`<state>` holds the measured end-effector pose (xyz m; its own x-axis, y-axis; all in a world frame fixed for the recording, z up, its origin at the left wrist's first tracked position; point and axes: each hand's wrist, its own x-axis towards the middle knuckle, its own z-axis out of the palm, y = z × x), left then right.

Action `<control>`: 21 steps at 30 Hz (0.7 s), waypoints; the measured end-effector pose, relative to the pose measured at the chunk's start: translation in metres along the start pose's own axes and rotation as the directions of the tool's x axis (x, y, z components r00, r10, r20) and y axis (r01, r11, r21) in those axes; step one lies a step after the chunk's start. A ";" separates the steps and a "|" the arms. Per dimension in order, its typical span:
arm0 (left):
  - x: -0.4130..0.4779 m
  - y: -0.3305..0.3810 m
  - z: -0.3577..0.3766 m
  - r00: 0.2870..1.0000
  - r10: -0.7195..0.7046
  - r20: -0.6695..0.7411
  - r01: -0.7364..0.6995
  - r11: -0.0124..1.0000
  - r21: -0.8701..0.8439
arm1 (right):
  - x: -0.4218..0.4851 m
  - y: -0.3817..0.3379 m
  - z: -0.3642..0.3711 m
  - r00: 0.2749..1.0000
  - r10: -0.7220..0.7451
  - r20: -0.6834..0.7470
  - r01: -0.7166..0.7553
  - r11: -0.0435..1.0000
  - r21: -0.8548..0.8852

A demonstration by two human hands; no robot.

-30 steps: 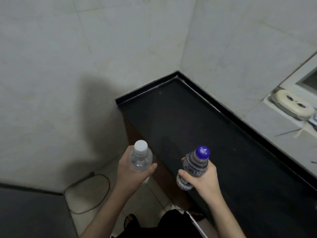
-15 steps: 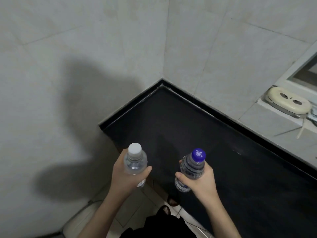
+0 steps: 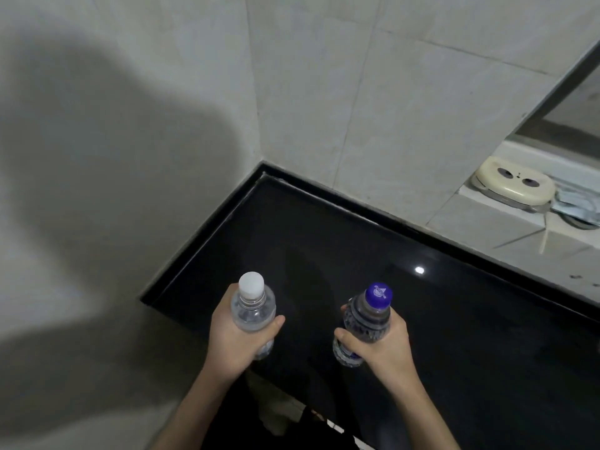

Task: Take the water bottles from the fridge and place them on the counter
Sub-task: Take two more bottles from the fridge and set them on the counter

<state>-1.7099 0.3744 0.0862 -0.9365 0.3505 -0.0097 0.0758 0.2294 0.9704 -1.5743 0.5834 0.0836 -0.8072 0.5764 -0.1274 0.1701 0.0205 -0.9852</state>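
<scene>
bottle bases hidden behind each hand's grip, window (image 3: 578,92) cut off at right edge

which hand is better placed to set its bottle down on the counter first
Right, probably. The right hand holds the purple-capped bottle fully over the black counter; the left hand with the white-capped bottle sits at the counter's near-left edge.

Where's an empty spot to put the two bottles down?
The black counter is bare from the wall corner to its front edge. Both hands, left hand and right hand, hold bottles over its near end. Only the window ledge is crowded, with a cream gadget.
</scene>
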 end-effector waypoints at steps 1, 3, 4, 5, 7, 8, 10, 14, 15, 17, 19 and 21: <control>0.012 -0.002 0.000 1.000 0.000 0.024 0.000 1.000 -0.019 | 0.006 0.000 0.004 1.000 0.001 -0.024 -0.001 1.000 0.004; 0.039 -0.007 0.000 0.997 0.011 0.081 -0.007 0.999 -0.042 | 0.017 0.000 0.015 0.997 -0.005 -0.076 0.005 1.000 -0.003; 0.052 -0.010 0.000 0.993 0.017 0.114 -0.012 0.999 -0.044 | 0.023 0.000 0.021 0.995 -0.002 -0.101 0.002 1.000 -0.003; 0.066 -0.012 -0.001 0.990 0.022 0.142 -0.015 0.999 -0.046 | 0.028 0.000 0.027 0.991 0.006 -0.131 -0.006 1.000 0.004; 0.093 -0.015 -0.004 0.982 0.036 0.185 -0.028 0.999 -0.044 | 0.035 0.000 0.042 0.978 0.012 -0.209 -0.009 1.000 0.018; 0.106 -0.017 -0.006 0.977 0.039 0.211 -0.032 0.999 -0.038 | 0.039 0.000 0.049 0.968 0.014 -0.249 -0.010 1.000 0.018; 0.133 -0.021 -0.007 0.964 0.041 0.264 -0.033 0.999 -0.034 | 0.046 -0.001 0.065 0.952 0.028 -0.305 -0.025 1.000 0.013; 0.174 -0.028 -0.005 0.937 0.058 0.344 -0.050 0.998 -0.031 | 0.056 0.001 0.089 0.919 0.056 -0.390 -0.057 0.998 0.009; 0.181 -0.030 -0.002 0.932 0.059 0.357 -0.050 0.998 -0.036 | 0.057 0.002 0.093 0.908 0.065 -0.414 -0.065 0.998 0.015; 0.193 -0.034 0.005 0.923 0.060 0.379 -0.049 0.998 -0.040 | 0.058 0.007 0.095 0.892 0.081 -0.445 -0.081 0.997 0.019; 0.203 -0.037 0.013 0.914 0.058 0.400 -0.048 0.998 -0.036 | 0.061 0.013 0.093 0.882 0.091 -0.462 -0.098 0.995 0.011; 0.211 -0.041 0.022 0.904 0.049 0.424 -0.043 0.999 -0.024 | 0.064 0.019 0.087 0.872 0.091 -0.481 -0.103 0.995 0.002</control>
<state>-1.9033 0.4590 0.0393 -0.6980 0.7133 -0.0632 0.1078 0.1919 0.9755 -1.6721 0.5496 0.0469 -0.4168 0.8972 -0.1460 0.2514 -0.0405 -0.9670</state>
